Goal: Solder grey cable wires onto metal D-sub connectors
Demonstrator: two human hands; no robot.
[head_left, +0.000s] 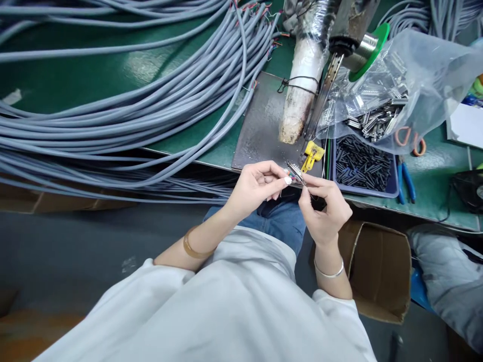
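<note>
My left hand (260, 186) is closed in a pinch on small coloured wire ends, close to the edge of a dark metal plate (260, 115). Between my two hands is a small metal pin connector (295, 172), tilted, its right end pinched by the thumb and fingers of my right hand (325, 203). The wire ends lie against the connector's left side; whether they touch its pins is too small to tell. Just beyond the connector a yellow clip (312, 155) sits on the plate, below a wrapped white tube (298, 108) and a metal soldering tool (324, 95).
Grey cables (151, 130) cover the left of the green bench. At right are a blue tray (364, 166) of black sleeves, a plastic bag (411, 90) of metal connectors, a solder spool (370, 53) and blue-handled pliers (405, 181). A cardboard box (379, 271) stands below; another person's sleeve (449, 276) is beside it.
</note>
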